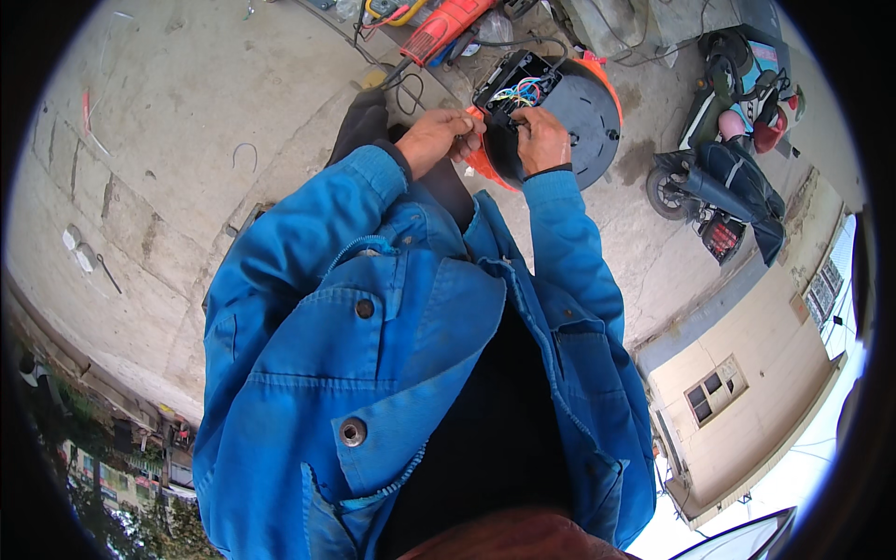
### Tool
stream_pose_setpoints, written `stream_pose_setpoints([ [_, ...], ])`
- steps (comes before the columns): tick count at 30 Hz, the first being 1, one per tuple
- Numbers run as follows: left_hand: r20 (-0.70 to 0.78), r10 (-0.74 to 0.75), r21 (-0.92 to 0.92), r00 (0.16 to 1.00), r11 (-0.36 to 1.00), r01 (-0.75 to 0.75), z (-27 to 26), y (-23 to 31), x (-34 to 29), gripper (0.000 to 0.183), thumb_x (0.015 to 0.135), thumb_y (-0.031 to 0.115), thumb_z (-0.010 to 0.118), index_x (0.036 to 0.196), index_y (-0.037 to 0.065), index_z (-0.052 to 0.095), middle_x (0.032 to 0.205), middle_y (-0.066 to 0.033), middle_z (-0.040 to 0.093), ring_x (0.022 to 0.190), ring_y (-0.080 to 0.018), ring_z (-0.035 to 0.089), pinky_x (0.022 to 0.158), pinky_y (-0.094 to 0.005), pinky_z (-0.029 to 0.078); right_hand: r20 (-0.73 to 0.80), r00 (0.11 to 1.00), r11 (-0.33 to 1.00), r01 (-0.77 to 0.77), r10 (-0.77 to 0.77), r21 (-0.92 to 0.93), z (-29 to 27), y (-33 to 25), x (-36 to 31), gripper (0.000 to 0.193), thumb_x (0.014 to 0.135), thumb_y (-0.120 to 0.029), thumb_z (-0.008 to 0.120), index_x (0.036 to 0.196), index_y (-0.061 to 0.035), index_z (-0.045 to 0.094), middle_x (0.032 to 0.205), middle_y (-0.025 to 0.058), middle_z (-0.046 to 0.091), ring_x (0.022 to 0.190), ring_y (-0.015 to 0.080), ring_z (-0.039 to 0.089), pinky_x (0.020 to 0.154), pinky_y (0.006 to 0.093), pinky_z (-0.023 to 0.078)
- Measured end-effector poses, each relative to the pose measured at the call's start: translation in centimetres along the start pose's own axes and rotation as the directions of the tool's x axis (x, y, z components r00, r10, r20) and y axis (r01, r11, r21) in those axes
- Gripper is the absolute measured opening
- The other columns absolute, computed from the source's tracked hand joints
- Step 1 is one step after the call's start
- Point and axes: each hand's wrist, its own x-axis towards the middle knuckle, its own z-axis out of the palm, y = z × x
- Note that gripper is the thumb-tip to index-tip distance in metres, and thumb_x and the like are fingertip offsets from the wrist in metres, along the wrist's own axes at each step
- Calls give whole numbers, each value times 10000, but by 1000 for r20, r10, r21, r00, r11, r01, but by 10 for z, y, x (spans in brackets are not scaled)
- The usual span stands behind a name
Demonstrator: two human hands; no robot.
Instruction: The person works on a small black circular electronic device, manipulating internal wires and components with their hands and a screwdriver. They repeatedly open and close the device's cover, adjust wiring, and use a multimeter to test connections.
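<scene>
The left grip [437, 140] is bunched, thumb brought in close to curled fingers at the near left edge of the round black drum [588, 126]; from here I can't tell whether anything thin is pinched there. The right grip [543, 142] has its fingers bent down at the near edge of the open black casing [497, 82], knuckles up, and its fingertips are hidden, so what it pinches, if anything, I can't tell either.

Between and just beyond the hands, the casing sits by the drum's far left side, its open face upward, leaving the tangle of coloured wires [525, 91] bare; I take it that is why both hands can get at them from either side. The orange rim [611, 89] shows round the drum, which rests on the ground, low before the person, a spot that seems chosen for easy reach.

Beyond the left hand lies a red power tool [439, 33], probably put aside yet handy. Farther off to the right, well apart, a scooter [714, 177] is parked on the concrete [224, 84].
</scene>
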Motion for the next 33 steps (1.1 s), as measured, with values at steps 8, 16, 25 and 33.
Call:
stream_pose_setpoints([
  [8, -23, -2, 36, 1000, 999, 3, 1, 5, 1, 240, 1016, 3, 494, 1132, -13, 704, 927, -72, 723, 759, -136, 652, 685, -288, 543, -32, 999, 999, 19, -20, -37, 1, 1, -5, 137, 866, -23, 720, 997, -54, 741, 970, 144, 730, 951, 369, 702, 875, 442, 560],
  [16, -8, -28, 74, 1000, 997, 29, 0, 5, 9, 246, 1004, 23, 492, 1119, -5, 708, 919, -69, 718, 759, -138, 650, 677, -285, 531, -34, 980, 976, -189, 194, 106, 3, 2, -9, 140, 880, -21, 731, 1018, -46, 733, 985, 151, 712, 930, 360, 703, 831, 427, 571],
  [25, 6, -51, 94, 999, 994, 50, 0, 6, 16, 242, 996, 35, 505, 1094, -5, 723, 910, -66, 716, 759, -138, 649, 667, -283, 521, -68, 998, 1000, -6, 8, 29, 3, 4, -9, 167, 858, 25, 689, 990, -72, 722, 965, 122, 706, 955, 358, 681, 825, 460, 560],
  [33, 25, -65, 113, 998, 992, 62, 2, 11, 21, 231, 998, 31, 519, 1101, -1, 724, 927, -61, 726, 777, -131, 658, 687, -281, 543, -122, 956, 932, -225, 267, 284, 2, 1, -19, 221, 838, 79, 705, 1015, -54, 717, 982, 123, 714, 887, 307, 717, 796, 396, 576],
])
